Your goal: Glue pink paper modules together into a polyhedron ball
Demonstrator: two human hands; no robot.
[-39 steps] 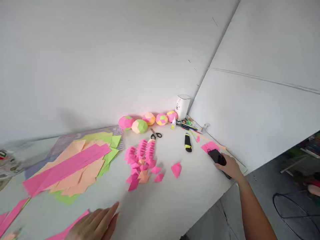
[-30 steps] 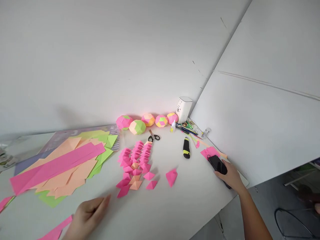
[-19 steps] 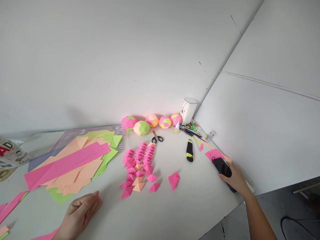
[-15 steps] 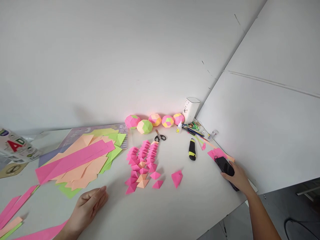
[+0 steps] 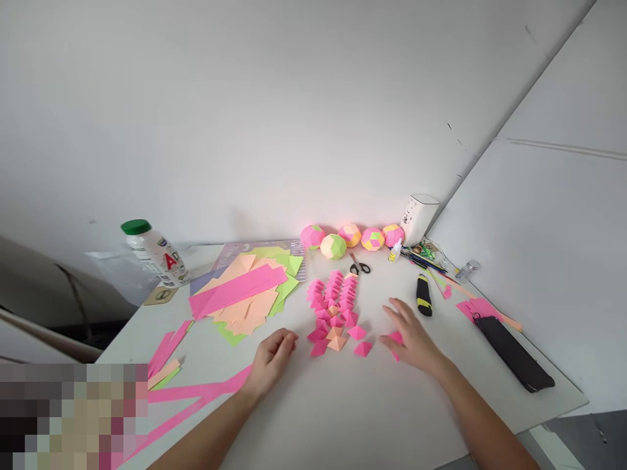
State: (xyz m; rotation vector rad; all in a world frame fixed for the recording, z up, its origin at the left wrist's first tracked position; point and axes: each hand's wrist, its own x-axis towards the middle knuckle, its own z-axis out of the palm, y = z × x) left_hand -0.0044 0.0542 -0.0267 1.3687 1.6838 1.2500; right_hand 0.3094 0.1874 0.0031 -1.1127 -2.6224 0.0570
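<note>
My right hand (image 5: 411,336), fingers spread, is over a pink folded paper piece (image 5: 398,337) on the white table; the hand partly covers the piece, and I cannot tell whether they touch. My left hand (image 5: 274,352) is closed in a loose fist near the table's middle, by the end of a pink paper strip (image 5: 215,390). Whatever its curled fingers may hold is hidden. Between my hands stand rows of small pink paper pyramids (image 5: 335,287), with a few peach ones (image 5: 336,343) among them.
Stacked coloured paper (image 5: 245,294) lies left on a cutting mat (image 5: 228,256). A green-capped bottle (image 5: 154,254) stands beyond it. Several paper balls (image 5: 333,247) line the wall. Scissors (image 5: 360,264), a glue bottle (image 5: 394,251), a black-yellow cutter (image 5: 424,297) and a black pouch (image 5: 512,352) lie rightward.
My right hand has left the black phone-like object at the pouch and moved left to the pink piece. My left hand stays closed. The view has swung left.
</note>
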